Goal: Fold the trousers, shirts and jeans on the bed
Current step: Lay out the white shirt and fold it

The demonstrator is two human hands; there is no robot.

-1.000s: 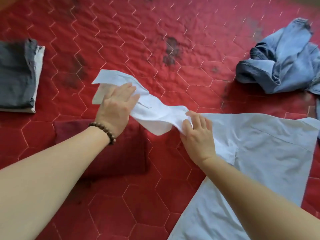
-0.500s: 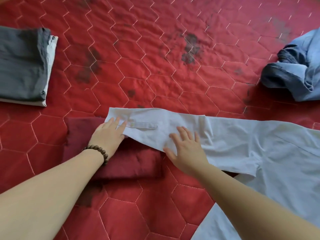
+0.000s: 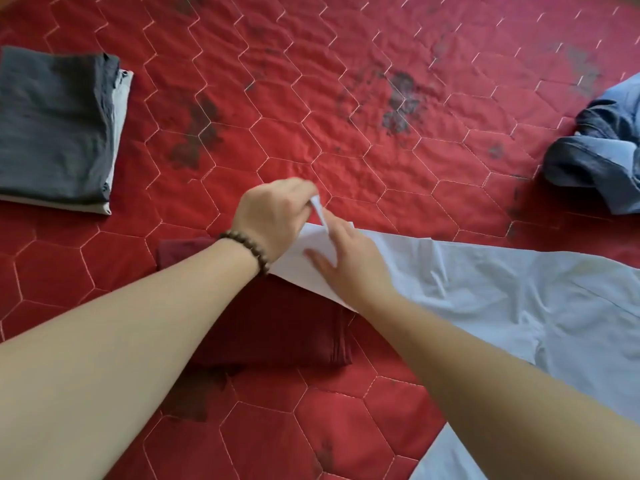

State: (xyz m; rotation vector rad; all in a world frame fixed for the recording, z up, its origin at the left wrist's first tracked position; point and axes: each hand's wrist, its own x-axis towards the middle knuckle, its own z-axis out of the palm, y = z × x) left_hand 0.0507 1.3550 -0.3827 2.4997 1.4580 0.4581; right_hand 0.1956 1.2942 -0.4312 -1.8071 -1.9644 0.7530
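On a red quilted bed (image 3: 346, 140), the left hand (image 3: 273, 220) pinches the cuff of a pale blue shirt (image 3: 502, 292) while the right hand (image 3: 349, 261), fingers straight, presses the sleeve flat.

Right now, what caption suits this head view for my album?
Left hand pinches the white shirt's sleeve cuff; right hand presses it flat.

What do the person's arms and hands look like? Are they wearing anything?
Both arms are bare, with no sleeves showing anywhere in the picture. The left hand has a bracelet of small round dark brown beads around its wrist. The right hand wears nothing on its wrist. No gloves, and I can see no rings or watch on either hand.
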